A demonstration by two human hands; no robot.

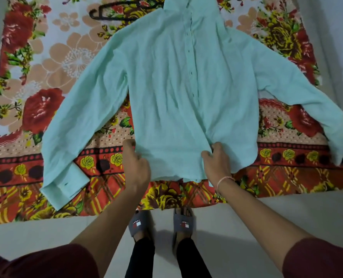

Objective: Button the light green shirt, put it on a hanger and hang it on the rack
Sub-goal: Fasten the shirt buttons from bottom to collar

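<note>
The light green shirt [166, 93] lies spread flat, front side up, on a floral blanket [46, 63], sleeves stretched out to both sides and its hem toward me. A row of dark buttons runs down its placket. My left hand [135, 163] grips the hem at the left of the shirt's lower edge. My right hand [216, 161] pinches the fabric near the bottom of the placket. A dark hanger [114, 11] lies on the blanket at the far left of the collar, partly hidden under the shirt's shoulder.
The blanket covers the pale floor [287, 213], whose bare tiles show in front and on both sides. My feet in grey slippers [160, 223] stand just short of the blanket's near edge. No rack is in view.
</note>
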